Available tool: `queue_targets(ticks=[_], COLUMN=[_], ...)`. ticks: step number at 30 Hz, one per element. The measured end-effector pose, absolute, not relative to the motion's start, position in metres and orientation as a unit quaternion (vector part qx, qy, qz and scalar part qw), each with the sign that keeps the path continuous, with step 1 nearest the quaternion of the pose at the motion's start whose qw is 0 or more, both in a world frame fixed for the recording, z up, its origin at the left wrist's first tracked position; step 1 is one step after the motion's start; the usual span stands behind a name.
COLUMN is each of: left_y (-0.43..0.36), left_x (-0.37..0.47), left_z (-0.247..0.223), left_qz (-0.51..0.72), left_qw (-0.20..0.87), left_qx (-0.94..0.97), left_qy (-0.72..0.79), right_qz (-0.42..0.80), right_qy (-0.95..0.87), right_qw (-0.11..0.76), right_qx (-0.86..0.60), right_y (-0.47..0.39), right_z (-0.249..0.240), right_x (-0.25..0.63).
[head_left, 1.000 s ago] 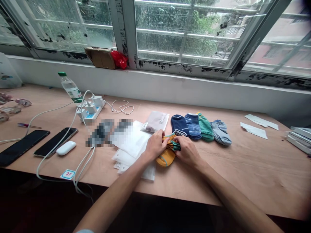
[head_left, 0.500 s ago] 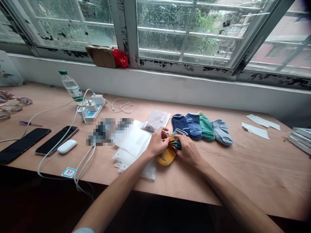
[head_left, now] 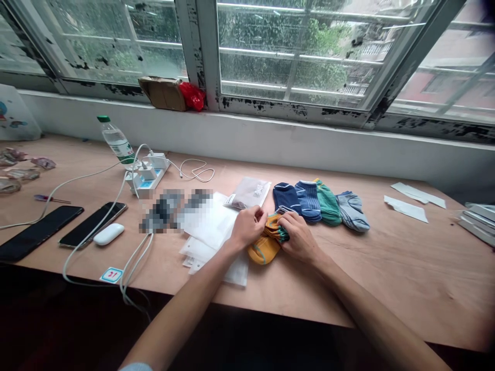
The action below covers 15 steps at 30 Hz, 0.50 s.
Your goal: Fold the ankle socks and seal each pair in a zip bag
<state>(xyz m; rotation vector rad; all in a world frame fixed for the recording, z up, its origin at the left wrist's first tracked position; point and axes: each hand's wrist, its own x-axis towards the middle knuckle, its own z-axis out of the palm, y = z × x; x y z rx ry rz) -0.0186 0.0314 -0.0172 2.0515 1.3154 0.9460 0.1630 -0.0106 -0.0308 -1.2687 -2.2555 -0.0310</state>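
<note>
A yellow pair of socks [head_left: 263, 251] with teal trim lies on the table, its cuffs bunched toward the back. My right hand [head_left: 300, 238] grips the bunched cuff end from the right, fingers bent over the fabric. At the left edge of the cuffs is my left hand [head_left: 248, 226], its fingers curled and pressed together; whether any fabric is between the fingertips is hidden. Just behind my hands a row of folded socks overlaps: navy socks [head_left: 285, 197], blue striped socks [head_left: 308, 198], green socks [head_left: 328, 206] and grey-blue socks [head_left: 352, 212].
Clear plastic sleeves [head_left: 209, 221] lie left of my hands, with a packaged item [head_left: 249, 193] behind them. Further left are a phone [head_left: 93, 224], a white earbud case [head_left: 109, 234], a power strip [head_left: 149, 180] with cables, and a bottle [head_left: 118, 141]. Paper pieces [head_left: 406, 208] lie right.
My left hand has shifted slightly left, drawing back from the sock cuffs. My right hand stays on the yellow socks, its fingers now further over the cuffs. The view has tilted slightly.
</note>
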Motion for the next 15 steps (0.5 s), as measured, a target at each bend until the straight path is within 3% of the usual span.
queue_targets(ticks=[3,10,15], left_y=[0.0333,0.0364,0.0342], left_x=[-0.0216,-0.0216,-0.0204], left_z=[-0.0203,-0.0256,-0.0256], left_qz=[0.250,0.171,0.163], left_qw=[0.166,0.218,0.158], left_qx=[0.767,0.767,0.754], left_qy=[0.568,0.578,0.617], right_qz=[0.013,0.023,0.026], right_qy=[-0.837,-0.837,-0.840], right_qw=[0.268,0.287,0.291], right_qx=[-0.477,-0.465,-0.457], right_y=[-0.0091,-0.0074,-0.0078], right_z=[-0.0323,-0.0345,-0.0320], right_x=[0.1631,0.1642,0.1635])
